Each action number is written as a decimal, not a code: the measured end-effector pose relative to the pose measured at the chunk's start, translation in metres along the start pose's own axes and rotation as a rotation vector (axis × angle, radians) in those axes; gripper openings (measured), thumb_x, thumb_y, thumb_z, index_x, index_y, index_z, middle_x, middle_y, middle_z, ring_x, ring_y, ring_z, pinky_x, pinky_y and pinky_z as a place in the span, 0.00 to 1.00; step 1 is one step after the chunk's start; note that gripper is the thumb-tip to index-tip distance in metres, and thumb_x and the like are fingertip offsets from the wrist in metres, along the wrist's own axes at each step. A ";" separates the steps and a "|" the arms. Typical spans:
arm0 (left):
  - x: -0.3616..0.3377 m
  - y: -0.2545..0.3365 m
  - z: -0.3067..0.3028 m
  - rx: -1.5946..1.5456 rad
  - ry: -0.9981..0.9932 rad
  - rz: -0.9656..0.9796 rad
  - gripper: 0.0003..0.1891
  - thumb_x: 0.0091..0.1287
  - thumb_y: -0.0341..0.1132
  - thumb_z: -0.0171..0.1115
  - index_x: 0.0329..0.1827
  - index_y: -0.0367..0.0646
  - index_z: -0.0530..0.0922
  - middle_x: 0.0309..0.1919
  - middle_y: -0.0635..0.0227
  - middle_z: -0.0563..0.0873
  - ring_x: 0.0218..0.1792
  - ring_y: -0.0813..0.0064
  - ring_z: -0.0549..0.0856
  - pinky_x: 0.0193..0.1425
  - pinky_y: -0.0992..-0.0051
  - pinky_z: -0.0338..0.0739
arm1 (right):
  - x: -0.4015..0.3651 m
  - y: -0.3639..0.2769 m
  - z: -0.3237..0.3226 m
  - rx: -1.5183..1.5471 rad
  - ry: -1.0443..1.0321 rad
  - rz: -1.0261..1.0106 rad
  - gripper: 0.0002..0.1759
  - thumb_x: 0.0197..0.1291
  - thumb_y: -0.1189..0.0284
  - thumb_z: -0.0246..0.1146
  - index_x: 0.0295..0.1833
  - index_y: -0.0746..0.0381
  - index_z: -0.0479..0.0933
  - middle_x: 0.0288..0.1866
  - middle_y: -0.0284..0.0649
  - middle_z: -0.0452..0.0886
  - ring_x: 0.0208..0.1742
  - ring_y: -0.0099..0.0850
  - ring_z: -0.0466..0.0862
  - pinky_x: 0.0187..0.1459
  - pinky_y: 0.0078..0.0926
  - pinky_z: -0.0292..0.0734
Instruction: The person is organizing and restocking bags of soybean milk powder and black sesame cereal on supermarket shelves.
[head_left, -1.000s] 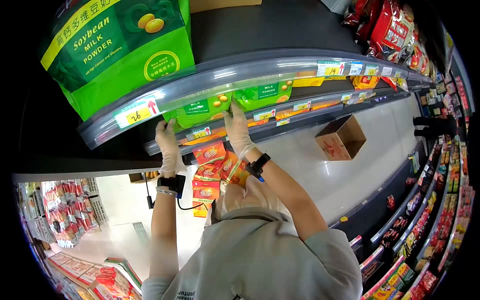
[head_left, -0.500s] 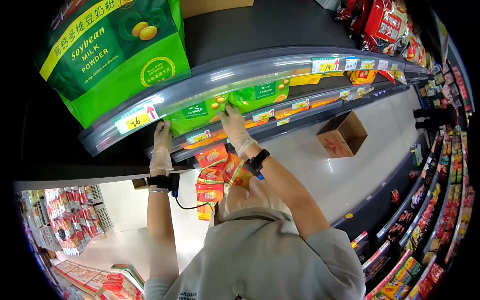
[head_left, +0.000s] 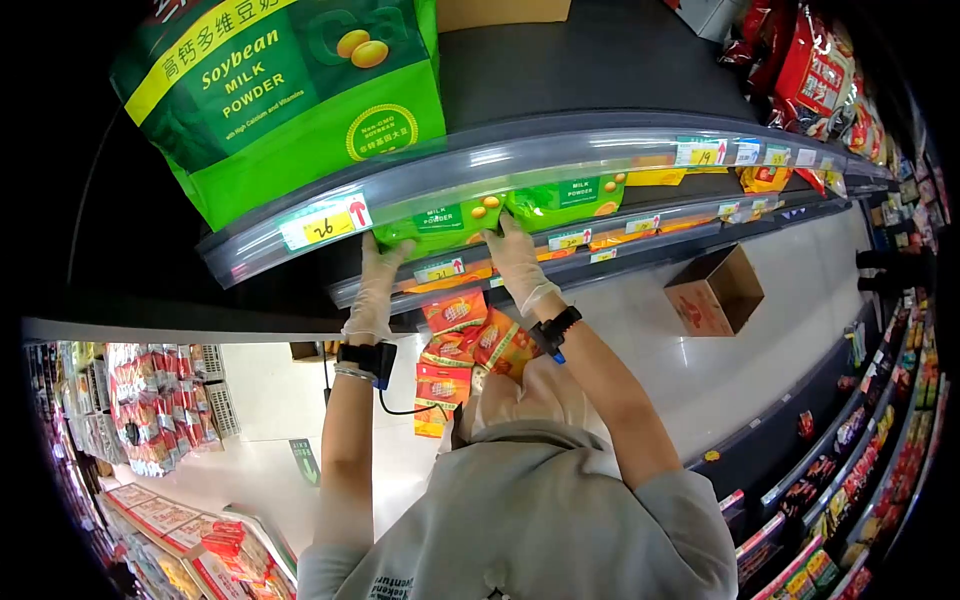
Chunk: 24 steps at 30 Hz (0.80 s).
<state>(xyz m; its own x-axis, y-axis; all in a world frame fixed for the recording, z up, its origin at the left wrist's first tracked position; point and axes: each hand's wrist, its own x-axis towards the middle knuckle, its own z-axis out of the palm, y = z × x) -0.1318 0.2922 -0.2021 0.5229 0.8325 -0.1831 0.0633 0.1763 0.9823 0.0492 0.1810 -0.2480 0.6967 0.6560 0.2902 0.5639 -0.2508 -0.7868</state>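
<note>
A green bag of soybean milk powder point(head_left: 437, 222) stands on the lower shelf, behind the clear rail of the shelf above. My gloved left hand point(head_left: 376, 284) is at its left side, thumb across the lower front and fingertips partly hidden behind the rail. At its right side, where a second green bag point(head_left: 566, 201) stands close by, my gloved right hand point(head_left: 517, 262) grips the edge with fingers and thumb. A clear glove covers each hand, and a black band with a small device is on each wrist.
A large green soybean milk powder bag point(head_left: 290, 100) stands on the upper shelf, above my hands. Orange-red packets point(head_left: 450, 350) hang or lie below the lower shelf. An open cardboard box point(head_left: 716, 292) sits on the aisle floor. Stocked shelves point(head_left: 850, 450) line the right side.
The view has shifted, so the shelf appears further right. My left thumb now lies across the front of the green bag. A gap shows more plainly between the two green bags.
</note>
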 end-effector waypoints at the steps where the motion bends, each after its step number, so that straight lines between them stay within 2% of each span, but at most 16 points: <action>1: 0.007 -0.017 -0.006 0.035 -0.044 0.060 0.37 0.56 0.31 0.66 0.67 0.46 0.54 0.55 0.59 0.72 0.56 0.68 0.74 0.48 0.66 0.78 | 0.000 -0.001 -0.002 -0.025 -0.050 0.019 0.16 0.55 0.69 0.61 0.47 0.66 0.73 0.40 0.54 0.79 0.42 0.52 0.78 0.42 0.42 0.75; 2: 0.009 -0.017 -0.005 0.036 -0.039 0.057 0.37 0.56 0.31 0.66 0.67 0.46 0.54 0.55 0.59 0.72 0.56 0.68 0.74 0.48 0.66 0.78 | 0.000 -0.009 -0.007 -0.050 -0.101 0.038 0.18 0.56 0.69 0.59 0.51 0.65 0.72 0.41 0.55 0.78 0.43 0.52 0.78 0.43 0.41 0.75; 4: 0.014 -0.020 0.002 0.074 0.031 -0.002 0.40 0.56 0.29 0.66 0.68 0.44 0.50 0.58 0.59 0.70 0.57 0.68 0.73 0.51 0.68 0.77 | -0.002 -0.025 -0.016 -0.052 -0.169 0.102 0.18 0.55 0.70 0.60 0.50 0.68 0.72 0.40 0.54 0.78 0.44 0.52 0.78 0.44 0.40 0.75; 6: 0.016 -0.021 0.008 0.052 0.064 0.042 0.41 0.54 0.27 0.67 0.68 0.43 0.50 0.57 0.59 0.70 0.56 0.68 0.73 0.53 0.70 0.75 | -0.008 -0.039 -0.015 -0.087 0.123 -0.037 0.21 0.54 0.72 0.61 0.52 0.72 0.70 0.45 0.53 0.76 0.45 0.51 0.78 0.45 0.40 0.76; 7: 0.018 -0.019 0.011 0.029 0.089 0.094 0.43 0.53 0.26 0.68 0.68 0.42 0.49 0.56 0.58 0.70 0.55 0.68 0.72 0.54 0.72 0.73 | -0.010 -0.035 -0.014 -0.224 0.205 -0.227 0.26 0.54 0.74 0.61 0.57 0.73 0.66 0.53 0.54 0.72 0.50 0.48 0.76 0.50 0.37 0.74; 8: 0.016 -0.013 0.015 0.005 0.116 0.145 0.44 0.52 0.25 0.69 0.67 0.40 0.49 0.55 0.58 0.70 0.53 0.68 0.72 0.56 0.74 0.71 | -0.009 -0.038 -0.018 -0.221 0.194 -0.229 0.26 0.54 0.74 0.61 0.57 0.73 0.66 0.53 0.54 0.72 0.50 0.48 0.76 0.50 0.37 0.74; 10: 0.013 -0.010 0.016 -0.030 0.111 0.097 0.42 0.52 0.25 0.69 0.66 0.39 0.50 0.55 0.57 0.70 0.53 0.69 0.72 0.56 0.74 0.71 | -0.010 -0.045 -0.022 -0.350 -0.134 -0.348 0.31 0.51 0.74 0.64 0.62 0.68 0.63 0.58 0.51 0.68 0.57 0.47 0.71 0.57 0.38 0.69; 11: 0.016 -0.011 0.016 -0.014 0.090 0.129 0.41 0.52 0.25 0.70 0.65 0.39 0.51 0.54 0.57 0.70 0.53 0.68 0.72 0.56 0.73 0.71 | -0.011 -0.042 -0.013 -0.462 0.026 -0.633 0.32 0.54 0.66 0.64 0.63 0.63 0.64 0.62 0.50 0.63 0.61 0.45 0.66 0.60 0.40 0.65; 12: 0.020 -0.012 0.013 0.003 0.067 0.162 0.41 0.53 0.26 0.70 0.65 0.39 0.51 0.54 0.57 0.70 0.53 0.68 0.72 0.57 0.73 0.70 | -0.011 -0.042 -0.010 -0.455 0.014 -0.633 0.32 0.54 0.66 0.64 0.63 0.63 0.64 0.62 0.50 0.63 0.61 0.45 0.66 0.60 0.40 0.65; 14: 0.031 -0.028 0.004 0.077 0.123 0.125 0.41 0.54 0.29 0.70 0.66 0.39 0.51 0.55 0.58 0.70 0.53 0.67 0.72 0.59 0.73 0.68 | -0.007 -0.051 -0.016 -0.590 -0.126 -0.560 0.34 0.55 0.57 0.62 0.65 0.59 0.63 0.63 0.48 0.60 0.64 0.45 0.62 0.63 0.46 0.61; 15: 0.034 -0.034 -0.002 0.035 0.077 0.106 0.40 0.54 0.30 0.70 0.66 0.39 0.52 0.56 0.59 0.71 0.54 0.67 0.72 0.59 0.73 0.68 | -0.003 -0.040 -0.011 -0.640 -0.178 -0.565 0.35 0.55 0.50 0.58 0.65 0.56 0.63 0.62 0.48 0.60 0.66 0.45 0.59 0.64 0.50 0.57; 16: 0.034 -0.036 -0.004 -0.008 0.030 0.088 0.40 0.55 0.31 0.70 0.66 0.39 0.53 0.56 0.59 0.71 0.55 0.67 0.72 0.60 0.73 0.67 | 0.001 -0.035 -0.008 -0.636 -0.192 -0.562 0.35 0.55 0.50 0.58 0.65 0.56 0.63 0.62 0.48 0.60 0.66 0.45 0.59 0.64 0.50 0.57; 18: 0.036 -0.038 -0.008 0.016 0.056 0.026 0.40 0.54 0.33 0.71 0.66 0.40 0.55 0.57 0.61 0.72 0.56 0.70 0.71 0.60 0.74 0.66 | 0.004 -0.028 -0.002 -0.656 -0.330 -0.486 0.36 0.57 0.49 0.56 0.68 0.52 0.59 0.69 0.46 0.54 0.72 0.41 0.51 0.67 0.51 0.51; 20: 0.041 -0.038 -0.010 0.084 0.029 0.094 0.38 0.54 0.33 0.71 0.63 0.37 0.57 0.53 0.57 0.74 0.52 0.69 0.74 0.55 0.74 0.71 | 0.008 -0.032 -0.001 -0.687 -0.360 -0.467 0.37 0.57 0.48 0.56 0.68 0.52 0.58 0.69 0.45 0.54 0.72 0.40 0.50 0.67 0.51 0.51; 21: 0.037 -0.038 -0.013 0.069 0.003 0.045 0.41 0.55 0.37 0.71 0.68 0.41 0.55 0.56 0.61 0.73 0.57 0.70 0.70 0.62 0.75 0.64 | 0.009 -0.032 0.000 -0.683 -0.386 -0.451 0.37 0.56 0.47 0.56 0.68 0.52 0.59 0.69 0.45 0.54 0.72 0.40 0.49 0.67 0.51 0.51; 24: 0.047 -0.055 -0.018 0.057 -0.001 0.109 0.41 0.55 0.38 0.71 0.68 0.41 0.54 0.56 0.61 0.72 0.57 0.70 0.70 0.63 0.75 0.63 | 0.009 -0.026 0.004 -0.686 -0.405 -0.450 0.39 0.55 0.47 0.57 0.69 0.52 0.57 0.70 0.45 0.52 0.72 0.42 0.49 0.67 0.52 0.50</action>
<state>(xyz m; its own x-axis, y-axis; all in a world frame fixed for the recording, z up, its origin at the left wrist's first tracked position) -0.1254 0.3312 -0.2657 0.5304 0.8444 -0.0755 0.0540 0.0552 0.9970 0.0393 0.1960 -0.2268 0.2115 0.9614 0.1760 0.9746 -0.1939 -0.1117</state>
